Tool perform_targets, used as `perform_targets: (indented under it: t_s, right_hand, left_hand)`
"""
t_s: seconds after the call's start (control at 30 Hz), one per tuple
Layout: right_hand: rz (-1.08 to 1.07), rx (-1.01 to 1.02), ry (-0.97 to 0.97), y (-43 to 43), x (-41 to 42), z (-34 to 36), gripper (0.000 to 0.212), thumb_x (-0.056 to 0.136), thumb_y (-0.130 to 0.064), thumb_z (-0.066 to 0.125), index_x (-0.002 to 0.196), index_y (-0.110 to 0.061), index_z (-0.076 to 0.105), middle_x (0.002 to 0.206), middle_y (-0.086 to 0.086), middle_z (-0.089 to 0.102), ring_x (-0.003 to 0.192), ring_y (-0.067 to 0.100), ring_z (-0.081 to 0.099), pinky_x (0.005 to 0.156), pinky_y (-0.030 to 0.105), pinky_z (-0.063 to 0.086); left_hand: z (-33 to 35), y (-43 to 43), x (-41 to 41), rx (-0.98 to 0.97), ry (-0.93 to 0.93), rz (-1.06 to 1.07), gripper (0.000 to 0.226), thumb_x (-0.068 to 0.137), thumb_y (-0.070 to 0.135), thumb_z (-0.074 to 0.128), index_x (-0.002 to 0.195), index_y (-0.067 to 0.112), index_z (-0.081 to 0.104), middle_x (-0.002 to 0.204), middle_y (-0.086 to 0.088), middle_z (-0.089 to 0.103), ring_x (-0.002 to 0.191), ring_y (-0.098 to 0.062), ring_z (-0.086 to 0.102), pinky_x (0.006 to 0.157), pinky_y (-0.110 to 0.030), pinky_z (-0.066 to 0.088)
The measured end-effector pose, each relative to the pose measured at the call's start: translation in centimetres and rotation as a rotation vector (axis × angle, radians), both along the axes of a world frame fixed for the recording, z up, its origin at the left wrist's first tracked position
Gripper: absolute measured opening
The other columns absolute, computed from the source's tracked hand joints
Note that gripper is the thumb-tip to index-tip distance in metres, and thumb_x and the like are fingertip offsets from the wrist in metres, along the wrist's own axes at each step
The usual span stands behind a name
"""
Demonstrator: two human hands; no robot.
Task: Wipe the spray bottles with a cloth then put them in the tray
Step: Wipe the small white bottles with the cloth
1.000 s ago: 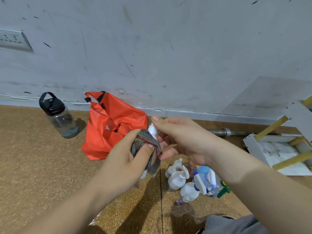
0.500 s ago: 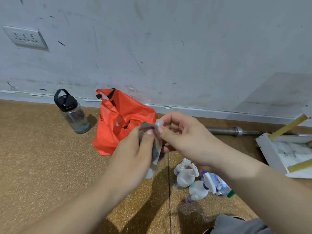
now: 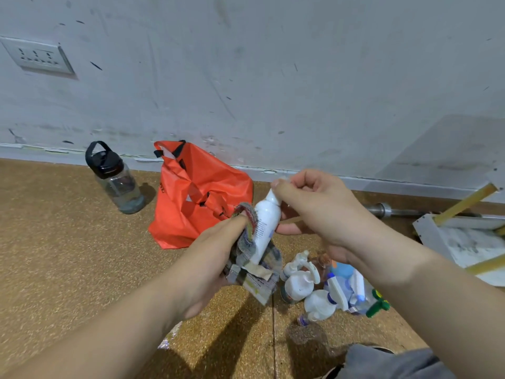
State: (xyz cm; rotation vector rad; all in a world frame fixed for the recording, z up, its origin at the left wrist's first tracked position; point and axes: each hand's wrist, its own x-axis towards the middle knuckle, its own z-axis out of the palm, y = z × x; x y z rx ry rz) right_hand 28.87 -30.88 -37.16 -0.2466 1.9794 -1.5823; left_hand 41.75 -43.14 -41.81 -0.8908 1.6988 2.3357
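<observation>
My right hand point(image 3: 319, 212) pinches the top of a small white spray bottle point(image 3: 263, 225) and holds it upright above the floor. Against the bottle's left side and bottom my left hand point(image 3: 216, 258) grips a striped multicoloured cloth point(image 3: 251, 266). The bottle's lower end is hidden in the cloth. Several more spray bottles point(image 3: 322, 285) lie in a heap on the floor below my right wrist, white and blue ones and one with a green nozzle. A white tray point(image 3: 448, 239) with yellow bars sits on the floor at the far right, partly cut off.
An orange bag point(image 3: 196, 192) slumps against the wall behind my hands. A clear water bottle with a black lid point(image 3: 114, 179) stands to its left. A metal bar point(image 3: 393, 210) lies along the skirting on the right. Grey fabric point(image 3: 382, 362) shows at the bottom edge.
The cloth has slid down from around the bottle's top to its lower part, baring the white body. My right hand now pinches the bottle's top.
</observation>
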Motion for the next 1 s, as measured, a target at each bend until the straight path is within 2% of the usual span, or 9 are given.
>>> perform_targets:
  t_s: [0.17, 0.3, 0.4, 0.47, 0.57, 0.63, 0.73, 0.87, 1.0]
  right_hand:
    - [0.224, -0.036, -0.099, 0.6, -1.1, 1.1, 0.023, 0.1, -0.022, 0.065, 0.111, -0.002, 0.069, 0.089, 0.013, 0.064, 0.07, 0.018, 0.06, 0.065, 0.036, 0.063]
    - [0.282, 0.016, 0.128, 0.9, -0.9, 0.9, 0.023, 0.101, -0.022, 0.065, 0.094, -0.001, 0.07, 0.077, 0.015, 0.062, 0.069, 0.024, 0.058, 0.064, 0.036, 0.058]
    - [0.218, 0.075, 0.298, 0.4, -0.2, -0.1, 0.024, 0.097, -0.033, 0.071, 0.084, -0.012, 0.07, 0.069, 0.018, 0.065, 0.062, 0.03, 0.061, 0.071, 0.054, 0.059]
    - [0.185, 0.074, 0.356, -0.1, 0.6, -0.6, 0.027, 0.094, -0.037, 0.073, 0.085, -0.012, 0.07, 0.076, 0.023, 0.071, 0.065, 0.037, 0.07, 0.074, 0.06, 0.061]
    - [0.132, 0.027, 0.328, -0.6, 1.6, -0.6, 0.031, 0.095, -0.032, 0.073, 0.09, -0.002, 0.065, 0.08, 0.029, 0.071, 0.064, 0.031, 0.073, 0.068, 0.049, 0.065]
    - [0.109, 0.042, 0.334, -0.7, 1.5, -0.6, 0.035, 0.095, -0.032, 0.073, 0.093, 0.002, 0.063, 0.075, 0.027, 0.071, 0.062, 0.034, 0.073, 0.065, 0.051, 0.064]
    - [0.067, 0.058, 0.305, -0.6, 0.6, -0.6, 0.042, 0.094, -0.036, 0.073, 0.089, 0.004, 0.062, 0.073, 0.025, 0.071, 0.063, 0.037, 0.073, 0.067, 0.059, 0.063]
    - [-0.016, 0.059, 0.261, -0.6, -0.2, 0.1, 0.054, 0.096, -0.041, 0.07, 0.091, 0.011, 0.055, 0.073, 0.029, 0.07, 0.057, 0.028, 0.069, 0.064, 0.055, 0.064]
    - [-0.003, 0.085, 0.283, -0.4, 0.4, 0.1, 0.04, 0.094, -0.041, 0.072, 0.076, -0.01, 0.054, 0.061, 0.016, 0.064, 0.054, 0.025, 0.066, 0.067, 0.05, 0.065]
  left_hand:
    - [1.3, -0.4, 0.1, 0.139, 0.033, 0.07, 0.042, 0.105, 0.048, 0.049, 0.108, 0.023, 0.083, 0.116, -0.005, 0.079, 0.104, -0.022, 0.076, 0.106, -0.043, 0.052]
    - [0.5, -0.6, 0.0, 0.119, -0.052, 0.131, 0.053, 0.103, 0.055, 0.051, 0.125, 0.013, 0.072, 0.116, -0.019, 0.077, 0.118, -0.042, 0.069, 0.11, -0.056, 0.048]
    - [-0.2, 0.4, 0.1, 0.037, -0.053, 0.273, 0.045, 0.106, 0.046, 0.049, 0.118, 0.009, 0.072, 0.096, -0.017, 0.08, 0.085, -0.03, 0.077, 0.092, -0.044, 0.057]
    - [-1.0, 1.0, 0.2, -0.041, -0.006, 0.386, 0.039, 0.106, 0.04, 0.052, 0.112, 0.006, 0.07, 0.087, -0.016, 0.079, 0.066, -0.022, 0.071, 0.077, -0.039, 0.054]
    - [-1.6, 0.8, 0.5, -0.296, 0.005, 0.406, 0.045, 0.104, 0.049, 0.053, 0.098, 0.008, 0.071, 0.081, -0.01, 0.078, 0.067, -0.023, 0.07, 0.074, -0.045, 0.061]
    - [-1.6, 0.2, 0.7, -0.545, 0.005, 0.345, 0.041, 0.106, 0.043, 0.053, 0.09, 0.008, 0.067, 0.071, -0.009, 0.074, 0.059, -0.022, 0.068, 0.063, -0.049, 0.061]
    - [-0.7, -0.2, 0.7, -0.672, 0.089, 0.335, 0.028, 0.108, 0.031, 0.05, 0.091, 0.01, 0.058, 0.057, 0.003, 0.07, 0.044, -0.01, 0.065, 0.043, -0.032, 0.055]
    - [-1.3, -0.9, 1.1, -1.17, 0.29, 0.232, 0.027, 0.11, 0.038, 0.035, 0.095, 0.027, 0.055, 0.081, 0.008, 0.064, 0.078, -0.018, 0.06, 0.074, -0.048, 0.05]
    - [-1.2, -0.6, 0.9, -1.375, 0.482, 0.145, 0.036, 0.107, 0.029, 0.04, 0.132, 0.014, 0.062, 0.118, 0.001, 0.066, 0.108, -0.023, 0.057, 0.099, -0.038, 0.045]
